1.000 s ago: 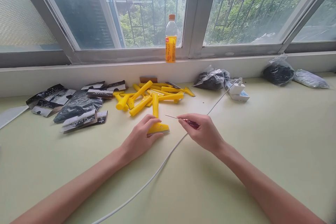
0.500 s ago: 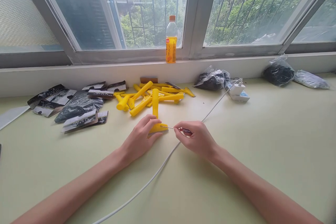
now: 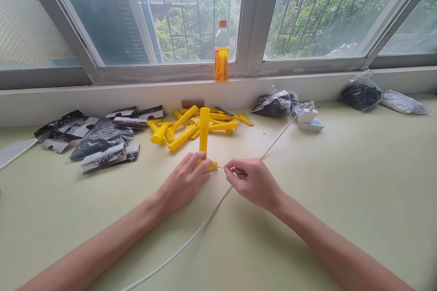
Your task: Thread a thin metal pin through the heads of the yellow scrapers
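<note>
My left hand (image 3: 186, 177) is closed around the head of a yellow scraper (image 3: 204, 132), whose smooth handle points away from me toward the window. Part of the head is hidden under the fingers. In a pinch grip, my right hand (image 3: 254, 184) holds a thin screwdriver (image 3: 241, 172), its handle mostly covered by the palm. The screwdriver's shaft points left, and its tip meets the scraper's head beside my left fingertips. Behind them lies a loose pile of other yellow scrapers (image 3: 183, 138).
A white cable (image 3: 205, 223) crosses the table beneath my right hand to a white charger (image 3: 307, 116). Printed cards (image 3: 105, 158) and a dark plastic bag (image 3: 102, 136) lie left. Bags of black parts (image 3: 275, 103) sit at the back right. An orange drink bottle (image 3: 221, 57) stands on the sill.
The scraper has turned over in my left hand: its ribbed handle face showed before, its smooth face shows now. The left fingers have drawn in, and the screwdriver stays at the head.
</note>
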Demonstrator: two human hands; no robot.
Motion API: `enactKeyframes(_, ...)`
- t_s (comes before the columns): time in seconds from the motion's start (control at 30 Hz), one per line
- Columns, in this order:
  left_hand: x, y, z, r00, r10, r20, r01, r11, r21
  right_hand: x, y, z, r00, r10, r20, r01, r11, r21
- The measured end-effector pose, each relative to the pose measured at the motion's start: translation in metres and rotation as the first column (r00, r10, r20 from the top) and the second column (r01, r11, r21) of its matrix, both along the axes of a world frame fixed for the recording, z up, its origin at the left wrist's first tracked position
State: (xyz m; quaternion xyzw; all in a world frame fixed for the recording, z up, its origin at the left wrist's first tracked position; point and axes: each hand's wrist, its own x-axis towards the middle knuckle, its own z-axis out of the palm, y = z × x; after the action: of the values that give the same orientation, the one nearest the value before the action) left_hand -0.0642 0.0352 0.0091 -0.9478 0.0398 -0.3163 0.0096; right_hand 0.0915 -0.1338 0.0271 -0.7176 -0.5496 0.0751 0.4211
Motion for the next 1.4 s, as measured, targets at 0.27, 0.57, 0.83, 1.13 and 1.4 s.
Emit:
enactKeyframes(0.27, -0.005, -0.010, 0.009, 0.993, 0.055, -0.103, -0.008, 0.911, 0.411, -0.002, 0.005, 0.006, 0.805, -0.052, -0.591, -0.058, 0.984, -0.166)
enactKeyframes(0.57, -0.003, 0.001, -0.002, 0.995, -0.085, 0.061, 0.092, 0.990, -0.110, -0.019, 0.006, -0.006, 0.958, -0.006, -0.287, -0.013, 0.998, -0.062)
enactKeyframes(0.83, 0.002, 0.014, 0.001, 0.934, 0.341, 0.109, -0.165, 0.678, -0.716, -0.001, 0.005, -0.007, 0.978, -0.076, -0.195, 0.085, 0.996, 0.038)
enactKeyframes(1.13, 0.003, 0.013, 0.001, 0.976, 0.211, 0.051, -0.125, 0.741, -0.660, 0.007, 0.012, -0.016, 0.984, -0.126, -0.126, 0.117, 0.990, -0.078)
enactKeyframes(1.4, -0.002, -0.012, 0.004, 0.964, 0.094, 0.248, 0.095, 0.749, -0.656, -0.006, 0.012, -0.010, 0.805, 0.143, -0.576, -0.052, 0.984, 0.171)
